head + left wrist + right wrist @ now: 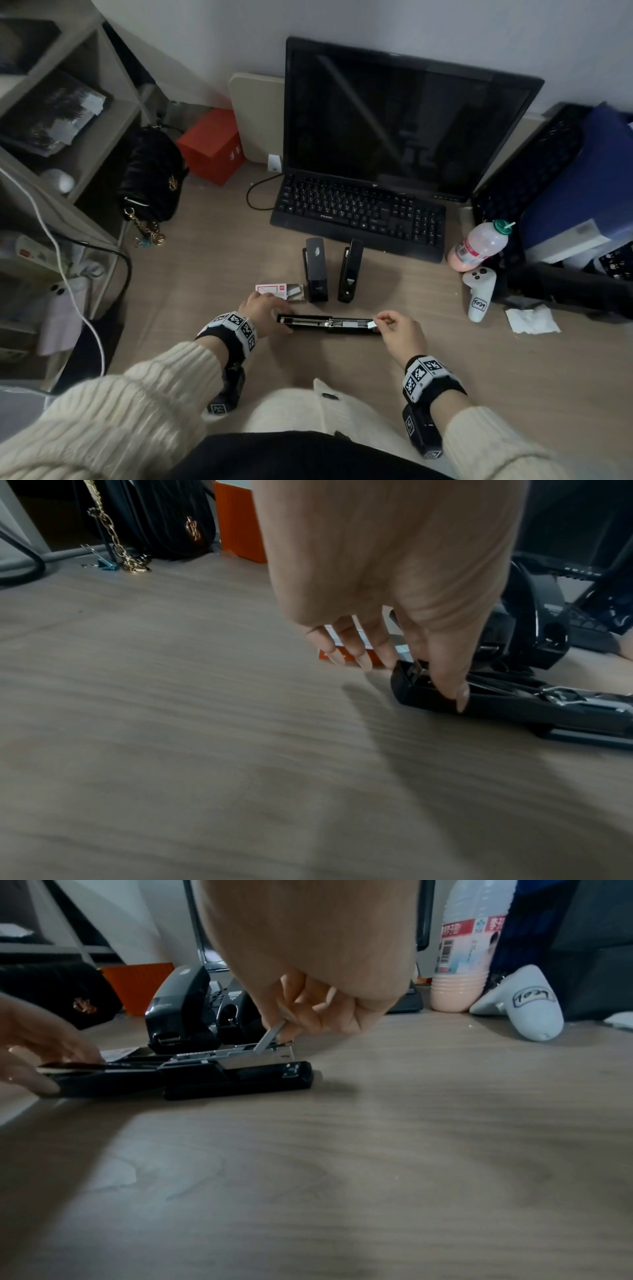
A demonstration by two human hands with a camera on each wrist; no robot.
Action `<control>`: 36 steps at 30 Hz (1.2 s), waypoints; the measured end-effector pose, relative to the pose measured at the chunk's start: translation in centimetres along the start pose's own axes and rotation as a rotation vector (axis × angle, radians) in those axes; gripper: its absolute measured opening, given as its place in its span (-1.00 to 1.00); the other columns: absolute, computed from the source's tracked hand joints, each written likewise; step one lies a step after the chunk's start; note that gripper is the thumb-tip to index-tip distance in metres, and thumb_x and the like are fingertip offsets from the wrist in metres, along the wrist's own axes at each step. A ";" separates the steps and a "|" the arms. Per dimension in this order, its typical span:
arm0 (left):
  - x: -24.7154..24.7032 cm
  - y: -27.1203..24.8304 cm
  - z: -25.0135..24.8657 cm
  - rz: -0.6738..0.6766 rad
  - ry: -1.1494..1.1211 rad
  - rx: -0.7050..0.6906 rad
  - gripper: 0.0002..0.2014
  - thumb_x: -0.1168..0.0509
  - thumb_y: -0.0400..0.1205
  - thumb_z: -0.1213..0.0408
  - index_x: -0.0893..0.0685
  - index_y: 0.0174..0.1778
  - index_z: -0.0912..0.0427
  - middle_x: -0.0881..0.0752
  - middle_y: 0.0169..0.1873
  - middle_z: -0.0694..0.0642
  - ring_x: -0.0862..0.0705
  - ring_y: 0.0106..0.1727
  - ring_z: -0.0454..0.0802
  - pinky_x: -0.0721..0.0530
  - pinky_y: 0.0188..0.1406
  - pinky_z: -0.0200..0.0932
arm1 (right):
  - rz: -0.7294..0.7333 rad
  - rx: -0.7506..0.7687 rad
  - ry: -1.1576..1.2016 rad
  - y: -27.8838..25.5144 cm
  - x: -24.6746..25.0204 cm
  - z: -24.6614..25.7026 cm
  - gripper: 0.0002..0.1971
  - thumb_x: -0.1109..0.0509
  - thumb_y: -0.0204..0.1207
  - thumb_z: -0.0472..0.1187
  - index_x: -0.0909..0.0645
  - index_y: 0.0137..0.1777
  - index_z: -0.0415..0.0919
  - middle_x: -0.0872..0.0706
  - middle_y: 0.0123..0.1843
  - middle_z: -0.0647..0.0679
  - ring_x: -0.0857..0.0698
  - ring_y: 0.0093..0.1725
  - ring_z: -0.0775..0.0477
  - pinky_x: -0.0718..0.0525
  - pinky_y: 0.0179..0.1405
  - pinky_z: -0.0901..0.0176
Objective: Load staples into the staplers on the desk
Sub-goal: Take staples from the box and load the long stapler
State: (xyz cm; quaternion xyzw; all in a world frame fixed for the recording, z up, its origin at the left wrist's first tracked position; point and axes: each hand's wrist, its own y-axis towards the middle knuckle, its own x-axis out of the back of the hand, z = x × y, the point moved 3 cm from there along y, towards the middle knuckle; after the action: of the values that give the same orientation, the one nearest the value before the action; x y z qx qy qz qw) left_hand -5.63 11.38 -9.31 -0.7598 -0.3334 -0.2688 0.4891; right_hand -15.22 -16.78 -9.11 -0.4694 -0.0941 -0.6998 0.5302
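Pinched between thumb and forefinger of the right hand (399, 327), a strip of staples (268, 1037) slants down into the metal channel of the opened stapler (329, 323), which lies flat on the desk (445, 359) in front of the person. Left hand (263, 310): fingers curled over the swung-back lid end of that stapler, thumb (448, 680) on its near edge, holding it steady. The head view alone shows the layout: two closed staplers (315, 270) and (350, 272) lie side by side just beyond, with the staple box (279, 291) to their left and a keyboard (359, 216) and monitor (394, 116) behind. The right wrist view alone shows the strip tilted, its lower end in the channel. The left wrist view adds the lid's hollow underside and a black handbag (161, 518) near the shelf.
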 end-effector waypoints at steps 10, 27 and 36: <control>0.0 0.1 -0.1 0.002 0.011 -0.011 -0.57 -0.54 0.44 -0.07 -0.70 0.24 -0.29 -0.65 0.28 -0.12 -0.37 0.44 0.02 -0.39 0.42 -0.05 | -0.111 0.202 -0.145 -1.3 -0.1 1.4 -0.89 -0.35 0.60 -0.06 -0.70 0.00 0.01 -0.77 -0.01 0.13 -0.72 -0.02 -0.05 -0.40 -0.25 0.23; -0.1 0.2 -0.3 0.039 0.004 0.014 -0.52 -0.52 0.48 -0.04 -0.66 0.34 -0.25 -0.58 0.33 0.01 -0.37 0.48 0.05 -0.41 0.42 -0.06 | -0.055 0.077 -0.175 -1.0 -0.4 1.4 -0.90 -0.36 0.58 0.01 -0.69 -0.04 0.08 -0.77 -0.05 0.19 -0.71 0.00 -0.03 -0.40 -0.26 0.24; -0.4 0.8 0.1 0.048 -0.007 -0.003 -0.55 -0.52 0.48 -0.04 -0.68 0.31 -0.25 -0.62 0.28 0.03 -0.41 0.44 0.05 -0.48 0.39 -0.07 | -0.037 0.025 -0.156 -0.7 -0.6 1.6 -0.86 -0.36 0.58 0.00 -0.75 0.00 0.07 -0.75 0.11 0.10 -0.68 0.11 -0.07 -0.42 -0.19 0.23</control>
State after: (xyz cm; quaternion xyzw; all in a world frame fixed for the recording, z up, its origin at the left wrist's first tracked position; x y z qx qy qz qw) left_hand -5.33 11.12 -10.09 -0.7694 -0.3161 -0.2548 0.4931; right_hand -14.88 -15.05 -8.46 -0.5140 -0.1524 -0.6696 0.5139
